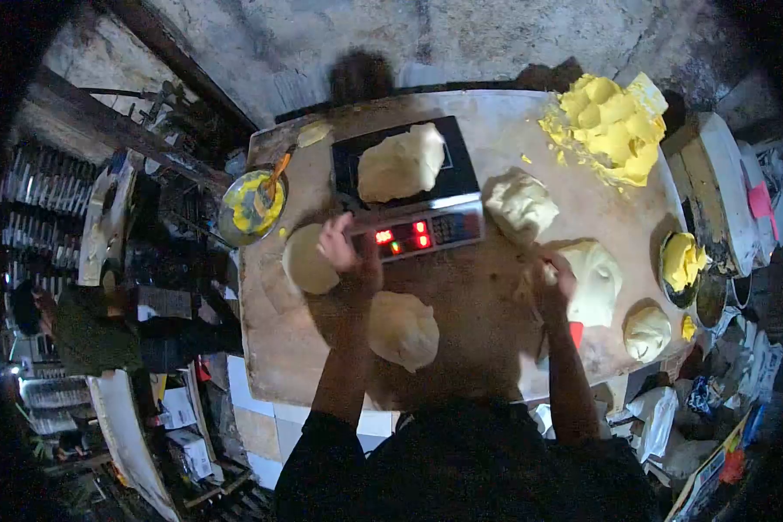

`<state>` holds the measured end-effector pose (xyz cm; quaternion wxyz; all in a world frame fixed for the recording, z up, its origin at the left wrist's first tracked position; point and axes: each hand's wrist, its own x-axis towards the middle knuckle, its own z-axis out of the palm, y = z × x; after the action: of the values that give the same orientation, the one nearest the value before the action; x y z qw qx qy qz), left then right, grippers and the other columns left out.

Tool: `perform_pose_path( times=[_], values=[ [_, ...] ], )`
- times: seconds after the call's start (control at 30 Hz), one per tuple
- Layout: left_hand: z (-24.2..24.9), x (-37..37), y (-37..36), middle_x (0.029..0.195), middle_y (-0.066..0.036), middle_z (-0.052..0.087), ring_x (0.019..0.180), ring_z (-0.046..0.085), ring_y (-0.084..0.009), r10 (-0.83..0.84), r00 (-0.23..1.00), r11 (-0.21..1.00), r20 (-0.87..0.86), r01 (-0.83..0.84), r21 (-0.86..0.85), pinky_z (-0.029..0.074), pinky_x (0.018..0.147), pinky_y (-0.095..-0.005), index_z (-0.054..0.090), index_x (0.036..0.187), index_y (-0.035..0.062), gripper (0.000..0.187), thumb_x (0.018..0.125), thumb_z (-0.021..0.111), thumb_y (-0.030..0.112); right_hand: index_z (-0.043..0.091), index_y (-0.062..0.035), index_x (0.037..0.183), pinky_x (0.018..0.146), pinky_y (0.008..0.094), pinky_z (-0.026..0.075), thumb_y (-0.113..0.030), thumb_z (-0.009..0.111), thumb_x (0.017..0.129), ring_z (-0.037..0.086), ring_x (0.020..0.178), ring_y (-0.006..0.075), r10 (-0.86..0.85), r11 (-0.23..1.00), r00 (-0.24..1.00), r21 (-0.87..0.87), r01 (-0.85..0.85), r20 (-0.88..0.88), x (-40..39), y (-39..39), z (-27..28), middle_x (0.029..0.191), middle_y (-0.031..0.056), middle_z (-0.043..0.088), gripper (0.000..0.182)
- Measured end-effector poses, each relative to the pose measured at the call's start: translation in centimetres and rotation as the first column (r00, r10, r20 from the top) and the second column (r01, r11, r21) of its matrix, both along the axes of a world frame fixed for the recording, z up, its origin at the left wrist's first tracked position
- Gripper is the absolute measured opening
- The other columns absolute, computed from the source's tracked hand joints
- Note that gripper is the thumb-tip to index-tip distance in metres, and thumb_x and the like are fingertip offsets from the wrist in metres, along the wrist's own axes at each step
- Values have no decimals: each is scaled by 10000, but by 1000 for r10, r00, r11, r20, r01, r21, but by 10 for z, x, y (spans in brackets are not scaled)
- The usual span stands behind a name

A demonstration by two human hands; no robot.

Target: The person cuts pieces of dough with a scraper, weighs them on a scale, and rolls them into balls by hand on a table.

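Note:
A flattened lump of dough [400,163] lies on the black plate of a digital scale [431,228], whose display glows red. My left hand [346,248] is at the scale's front left corner, fingers apart and holding nothing, over a round dough piece [309,259]. Another dough ball [404,331] sits below it, close to my left forearm. My right hand [557,274] has its fingers curled at the left edge of a large dough mass [593,283]; what they hold, if anything, is hidden. One more dough lump [522,205] rests just above that hand.
A yellow heap [613,126] of soft, butter-like stuff covers the table's [487,339] far right corner. At left stands a metal bowl [252,207] with yellow paste and a brush. A small dough ball [647,333] and a yellow-filled bowl [683,264] are at right. Another person [104,331] stands at left.

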<state>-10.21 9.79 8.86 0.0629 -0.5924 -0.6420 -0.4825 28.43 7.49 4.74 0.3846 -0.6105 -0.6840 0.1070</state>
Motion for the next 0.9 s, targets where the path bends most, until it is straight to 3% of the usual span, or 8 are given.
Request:
perform_pose_path(
  times=[0.13, 0.27, 0.43, 0.5, 0.53, 0.6, 0.77, 0.9],
  values=[
    [-41, -60, 73, 1168, -196, 504, 1023, 551, -299, -131, 857, 987, 498, 159, -15, 439, 899, -422, 472, 1277, -21, 548, 930, 596, 385, 591, -142, 1262, 981, 377, 473, -124, 742, 717, 633, 1048, 308, 371, 912, 913, 121, -393, 168, -214, 128, 74, 1193, 156, 628, 565],
    [-45, -54, 107, 1373, -299, 359, 1309, 400, -406, -153, 539, 941, 828, 335, -45, 343, 1080, -473, 261, 1446, -1, 689, 929, 603, 300, 471, -231, 1392, 970, 706, 324, -415, 821, 642, 290, 1294, 571, 209, 975, 699, -92, -201, 683, -323, 195, 45, 1449, 309, 308, 848],
    [-65, -42, 119, 1501, -320, 183, 1394, 228, -467, -234, 910, 817, 343, 375, -437, 281, 1113, -533, 195, 1485, -23, 710, 947, 536, 292, 609, -79, 1175, 769, 377, 547, -104, 724, 689, 674, 880, 221, 372, 885, 923, -259, -386, -103, -280, 270, 28, 981, 170, 681, 500],
    [-61, -41, 120, 1521, -305, 170, 1406, 185, -486, -426, 894, 654, -141, 196, -731, 230, 1132, -552, 174, 1490, -37, 700, 967, 472, 321, 554, 38, 1193, 763, 399, 568, -114, 651, 748, 672, 864, 261, 259, 821, 711, -239, -519, -654, -193, 301, -12, 1015, 171, 669, 480],
    [-37, -31, 121, 1522, -295, 187, 1405, 176, -494, -512, 809, 578, -289, 75, -813, 204, 1140, -558, 168, 1489, -44, 689, 976, 434, 331, 535, 44, 1220, 781, 424, 568, -188, 623, 773, 663, 894, 289, 271, 610, 66, 118, -784, -960, -170, 297, -22, 1052, 191, 655, 512],
    [-28, -19, 120, 1518, -278, 228, 1402, 173, -505, -509, 776, 547, -372, -42, -836, 159, 1151, -564, 168, 1490, -48, 682, 989, 384, 361, 489, 46, 1283, 851, 477, 547, -330, 563, 810, 625, 1000, 338, 191, 695, -373, 393, -602, -908, -142, 248, -35, 1162, 236, 599, 609],
    [-71, -6, 118, 1450, -255, 370, 1370, 286, -452, -372, 920, 669, 127, 360, -650, 189, 1151, -500, 227, 1480, -36, 691, 974, 449, 378, 456, 12, 1336, 949, 529, 456, -370, 577, 802, 563, 1122, 363, -175, 981, 477, -109, 163, -861, -113, 144, -29, 1268, 247, 539, 667],
    [19, -31, 36, 1324, -212, 493, 1272, 446, -341, -361, -16, 515, 932, 830, 214, 315, 1094, -416, 373, 1416, 4, 806, 803, 724, 392, 451, -18, 1352, 993, 553, 386, -341, 622, 782, 530, 1168, 365, -153, 984, 814, -161, 74, -560, -136, 84, -16, 1301, 233, 521, 678]
  ],
)
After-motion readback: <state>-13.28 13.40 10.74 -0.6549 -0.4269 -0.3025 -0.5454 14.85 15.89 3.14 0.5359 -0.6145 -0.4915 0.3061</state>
